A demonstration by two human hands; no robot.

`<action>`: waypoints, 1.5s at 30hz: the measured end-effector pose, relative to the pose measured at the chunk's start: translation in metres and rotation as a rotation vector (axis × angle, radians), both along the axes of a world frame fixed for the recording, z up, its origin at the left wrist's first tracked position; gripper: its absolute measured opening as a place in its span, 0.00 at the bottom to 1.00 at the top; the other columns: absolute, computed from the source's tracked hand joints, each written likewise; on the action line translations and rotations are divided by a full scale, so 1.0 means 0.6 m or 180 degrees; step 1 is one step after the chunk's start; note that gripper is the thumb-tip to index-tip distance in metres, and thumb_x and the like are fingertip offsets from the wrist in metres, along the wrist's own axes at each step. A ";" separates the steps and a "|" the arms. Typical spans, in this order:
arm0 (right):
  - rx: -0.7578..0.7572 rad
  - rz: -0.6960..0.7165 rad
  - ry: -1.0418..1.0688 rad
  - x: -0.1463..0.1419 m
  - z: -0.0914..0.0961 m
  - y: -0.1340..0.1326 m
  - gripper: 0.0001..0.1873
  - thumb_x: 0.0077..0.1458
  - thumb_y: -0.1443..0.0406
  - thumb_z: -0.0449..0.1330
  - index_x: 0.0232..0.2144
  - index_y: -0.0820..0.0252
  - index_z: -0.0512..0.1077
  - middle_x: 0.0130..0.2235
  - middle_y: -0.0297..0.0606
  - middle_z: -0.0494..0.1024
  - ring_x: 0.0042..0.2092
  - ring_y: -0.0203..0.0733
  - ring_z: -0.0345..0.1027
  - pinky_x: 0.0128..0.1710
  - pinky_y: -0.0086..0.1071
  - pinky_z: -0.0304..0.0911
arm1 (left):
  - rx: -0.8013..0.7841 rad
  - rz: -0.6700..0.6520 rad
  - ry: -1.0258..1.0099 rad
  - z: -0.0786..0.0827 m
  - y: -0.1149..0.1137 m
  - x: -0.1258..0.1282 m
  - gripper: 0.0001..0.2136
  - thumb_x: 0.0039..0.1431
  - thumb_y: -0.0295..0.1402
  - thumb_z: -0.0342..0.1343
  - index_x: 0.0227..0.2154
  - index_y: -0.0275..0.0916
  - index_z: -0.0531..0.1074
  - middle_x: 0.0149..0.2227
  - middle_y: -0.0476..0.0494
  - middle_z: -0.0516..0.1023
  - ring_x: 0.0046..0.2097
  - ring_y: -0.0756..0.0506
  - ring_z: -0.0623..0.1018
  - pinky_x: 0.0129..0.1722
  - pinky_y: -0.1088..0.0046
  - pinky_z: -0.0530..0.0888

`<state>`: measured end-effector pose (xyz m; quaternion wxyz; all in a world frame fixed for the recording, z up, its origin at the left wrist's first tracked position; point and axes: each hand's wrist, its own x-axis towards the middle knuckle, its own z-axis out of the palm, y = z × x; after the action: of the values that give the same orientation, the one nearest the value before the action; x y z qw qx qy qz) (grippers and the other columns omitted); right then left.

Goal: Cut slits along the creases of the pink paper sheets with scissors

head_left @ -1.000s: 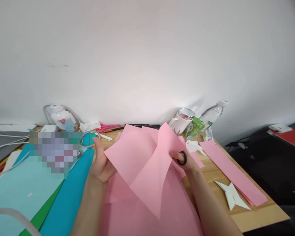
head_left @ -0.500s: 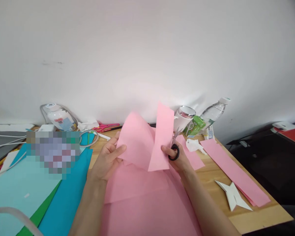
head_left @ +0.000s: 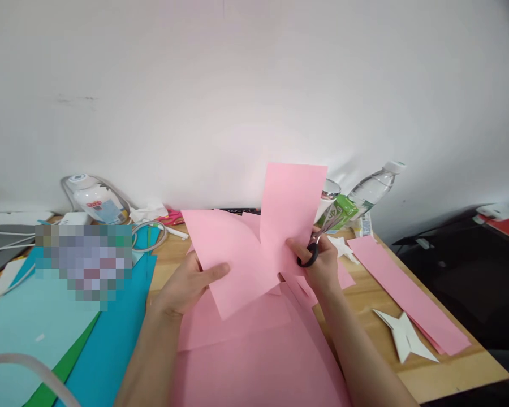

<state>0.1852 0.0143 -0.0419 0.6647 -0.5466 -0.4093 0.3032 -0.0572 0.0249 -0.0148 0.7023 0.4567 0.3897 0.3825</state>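
Observation:
My left hand grips the left part of a pink paper sheet, thumb on top, and holds it above the wooden desk. My right hand is closed on black-handled scissors, whose blades point up and right behind the sheet's raised right flap. The sheet is split down its middle between the two hands. More pink sheets lie flat under both forearms.
Blue, light-blue and green sheets cover the desk's left side. A pink strip and a white folded paper shape lie at right. A water bottle, green carton, mug, white device and cables line the wall.
The pink sheet has been turned and raised. Its right flap now stands upright, the left part lies flatter in my left hand, and the scissors hand has moved slightly right.

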 end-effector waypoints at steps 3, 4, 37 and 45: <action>-0.0026 -0.0153 -0.0034 -0.006 0.001 -0.001 0.20 0.37 0.62 0.69 0.36 0.60 0.73 0.26 0.30 0.70 0.26 0.33 0.58 0.23 0.27 0.57 | -0.0060 0.0125 -0.0105 0.005 -0.001 0.004 0.19 0.47 0.35 0.63 0.44 0.38 0.72 0.50 0.39 0.75 0.49 0.40 0.75 0.43 0.68 0.74; -0.0013 -0.0192 -0.0051 -0.007 0.001 -0.001 0.20 0.37 0.63 0.69 0.36 0.60 0.73 0.26 0.30 0.70 0.25 0.32 0.58 0.23 0.26 0.56 | -0.0033 0.0131 -0.0096 0.004 -0.001 0.004 0.19 0.47 0.35 0.63 0.44 0.38 0.72 0.49 0.39 0.76 0.48 0.40 0.75 0.43 0.69 0.74; -0.0440 0.1791 -0.0021 0.003 0.014 -0.014 0.16 0.46 0.59 0.65 0.36 0.59 0.70 0.26 0.34 0.73 0.27 0.38 0.67 0.30 0.35 0.67 | 0.0318 0.1530 0.0055 0.037 -0.008 0.014 0.21 0.48 0.32 0.62 0.48 0.43 0.70 0.52 0.46 0.72 0.51 0.38 0.73 0.35 0.61 0.81; -0.1060 0.3360 0.0258 -0.049 0.020 -0.036 0.19 0.44 0.61 0.67 0.36 0.57 0.63 0.32 0.36 0.74 0.32 0.37 0.67 0.32 0.30 0.62 | 0.0595 0.1677 -0.0001 0.039 -0.012 0.012 0.20 0.50 0.32 0.60 0.48 0.43 0.70 0.46 0.46 0.76 0.52 0.39 0.72 0.39 0.65 0.79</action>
<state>0.1556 -0.0074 -0.0300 0.3423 -0.3529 -0.5483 0.6765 -0.0499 0.0176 0.0084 0.5336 0.4024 0.4579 0.5862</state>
